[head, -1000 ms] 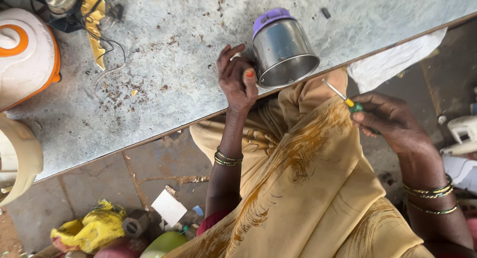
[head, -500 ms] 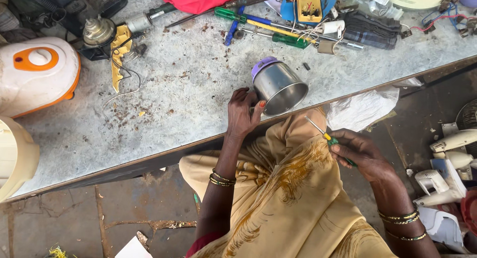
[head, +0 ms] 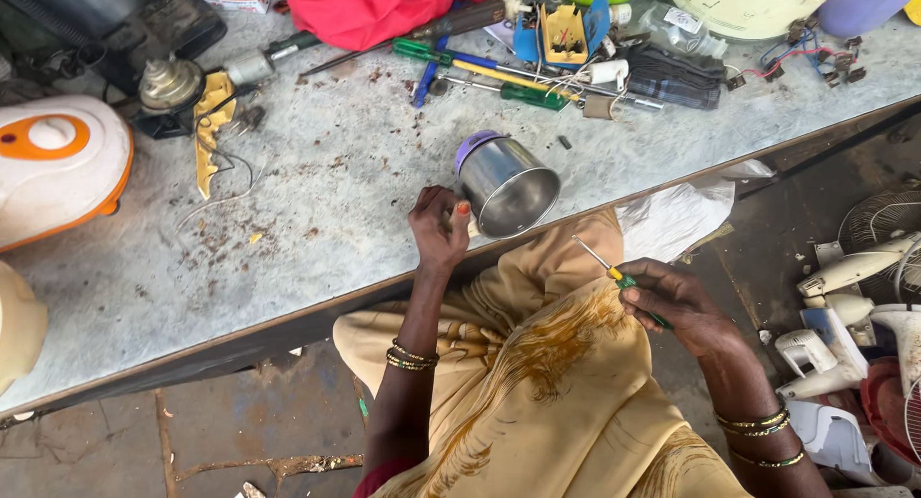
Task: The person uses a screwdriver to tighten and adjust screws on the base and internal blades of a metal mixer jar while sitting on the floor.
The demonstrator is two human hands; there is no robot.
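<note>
A steel jar with a purple base (head: pixel 506 182) lies on its side at the near edge of the grey workbench (head: pixel 317 220), its open mouth facing me. My left hand (head: pixel 439 227) rests on the bench edge right beside the jar and touches its side, fingers curled. My right hand (head: pixel 679 306) hovers over my lap, below the bench, and grips a small screwdriver with a green and yellow handle (head: pixel 614 272), its metal tip pointing up toward the jar. Yellow cloth (head: pixel 537 383) covers my lap.
Several screwdrivers (head: pixel 499 81), a red cloth (head: pixel 369 9), a yellow-blue parts box (head: pixel 566 33) and wires lie along the bench's far side. A white and orange appliance (head: pixel 53 167) sits at left. White fan parts (head: pixel 854 296) stand on the floor at right, a white bag (head: pixel 676 220) hangs off the bench edge.
The view has tilted up, showing more of the bench's far side. My left hand stays at the jar; my right hand keeps the screwdriver over my lap.
</note>
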